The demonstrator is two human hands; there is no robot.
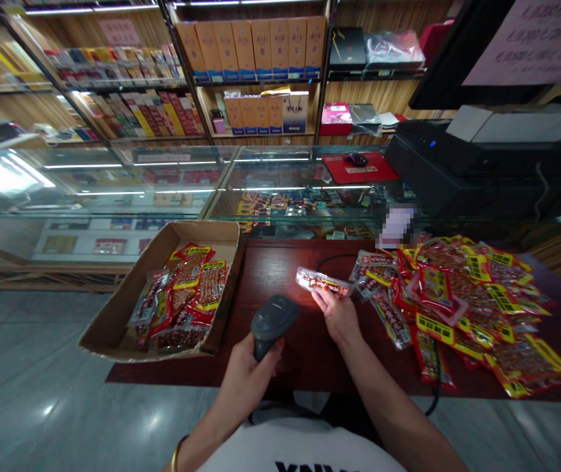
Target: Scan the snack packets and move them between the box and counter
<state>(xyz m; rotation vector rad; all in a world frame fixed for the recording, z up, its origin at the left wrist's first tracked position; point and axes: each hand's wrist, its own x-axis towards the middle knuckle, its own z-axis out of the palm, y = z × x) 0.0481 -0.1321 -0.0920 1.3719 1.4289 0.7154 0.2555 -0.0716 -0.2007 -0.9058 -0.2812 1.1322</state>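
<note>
My left hand [249, 368] is closed around the handle of a dark grey barcode scanner [275, 317], whose head points away from me over the table. Just right of it, my right hand [340, 318] grips a slim, clear-and-red snack packet [317, 280] by its near right part, held above the wood. Close beyond that hand lies a large loose heap of red and yellow snack packets [477, 295]. To the left, an open cardboard box [231, 246] holds several similar snack packets [191, 275].
The dark red wooden table [265, 262] meets a glass display counter [162, 190]. On the counter are a mouse on a red mat [373, 172] and a black machine [487, 164]. A black cable [438, 380] hangs over the table's near edge. Stocked shelves [255, 78] stand behind.
</note>
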